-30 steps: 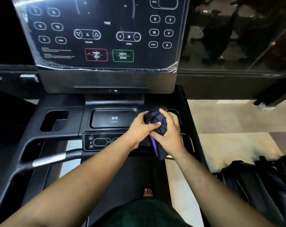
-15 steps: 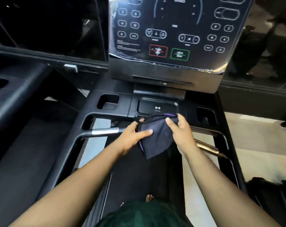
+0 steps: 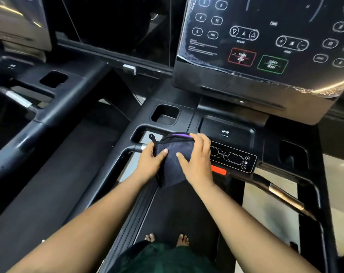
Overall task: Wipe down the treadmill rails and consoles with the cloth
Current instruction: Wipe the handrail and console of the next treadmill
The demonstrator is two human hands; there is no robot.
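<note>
The dark navy cloth with a purple hem (image 3: 172, 164) is draped over the front edge of the black treadmill's lower control strip (image 3: 234, 159), at its left end, with its lower corner hanging free over the black running belt (image 3: 187, 209). To the left of the cloth a short silver-banded black handlebar (image 3: 136, 148) juts toward it; to the right the strip's oval buttons and an orange-red tab (image 3: 218, 171) lie uncovered, and beyond them a second silver-banded grip (image 3: 281, 195) slants away. Above the strip are a shallow black tray with a wireless symbol (image 3: 225, 128) and a square cup recess (image 3: 164, 114), and the tall glossy console screen (image 3: 265, 42) rises behind. The left hand (image 3: 150, 163) holds the cloth's left edge, thumb laid across the fabric. The right hand (image 3: 195, 160) lies over the cloth's right side, fingers spread and lightly bent over its top fold, thumb on the front. Both forearms reach forward, nearly parallel, from the lower frame.
</note>
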